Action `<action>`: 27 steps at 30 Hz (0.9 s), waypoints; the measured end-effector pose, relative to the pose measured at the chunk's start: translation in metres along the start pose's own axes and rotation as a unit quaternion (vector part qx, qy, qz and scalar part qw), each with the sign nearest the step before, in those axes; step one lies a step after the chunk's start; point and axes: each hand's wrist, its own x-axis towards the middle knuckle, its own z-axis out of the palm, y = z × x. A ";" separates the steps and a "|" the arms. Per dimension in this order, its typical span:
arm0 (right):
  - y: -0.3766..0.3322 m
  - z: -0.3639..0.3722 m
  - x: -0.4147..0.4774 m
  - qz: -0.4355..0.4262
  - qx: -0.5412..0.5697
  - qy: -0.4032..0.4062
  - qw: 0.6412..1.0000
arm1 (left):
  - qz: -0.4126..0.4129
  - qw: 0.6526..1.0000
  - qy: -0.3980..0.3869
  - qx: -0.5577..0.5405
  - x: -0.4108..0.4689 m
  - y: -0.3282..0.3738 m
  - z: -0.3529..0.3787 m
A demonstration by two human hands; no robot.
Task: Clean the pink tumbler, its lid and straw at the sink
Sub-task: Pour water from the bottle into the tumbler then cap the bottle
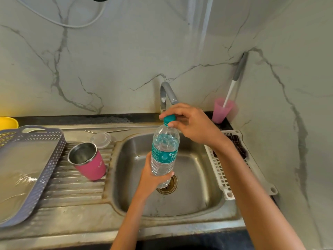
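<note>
The pink tumbler (90, 162) with a steel inside stands upright on the ribbed drainboard left of the basin. Behind it lies its clear lid (101, 139), and the metal straw (108, 131) rests along the back ledge. Over the basin I hold a clear water bottle (164, 150) with a teal label. My left hand (153, 179) grips its lower body. My right hand (189, 121) pinches the teal cap (169, 119) at the top.
The steel sink basin (194, 177) has a drain at its centre and a grey tap (167, 93) behind. A grey perforated tray (27, 168) sits at the left. A white rack (221, 170) lies right of the basin. A pink cup (222, 110) holds a brush.
</note>
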 end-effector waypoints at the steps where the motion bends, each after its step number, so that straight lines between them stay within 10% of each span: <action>1: -0.001 0.000 0.002 0.011 -0.012 0.012 1.000 | -0.002 1.000 0.000 -0.001 0.000 0.000 0.001; 8: -0.004 0.009 0.004 0.069 -0.046 0.089 0.992 | 0.002 1.000 0.009 0.005 0.000 -0.001 -0.001; 16: -0.012 -0.012 0.011 -0.013 -0.096 -0.130 0.987 | 0.017 1.000 0.018 0.015 0.004 0.003 -0.005; 27: -0.022 -0.016 0.020 0.018 -0.143 -0.113 0.983 | 0.006 1.000 0.011 0.022 0.004 -0.004 -0.005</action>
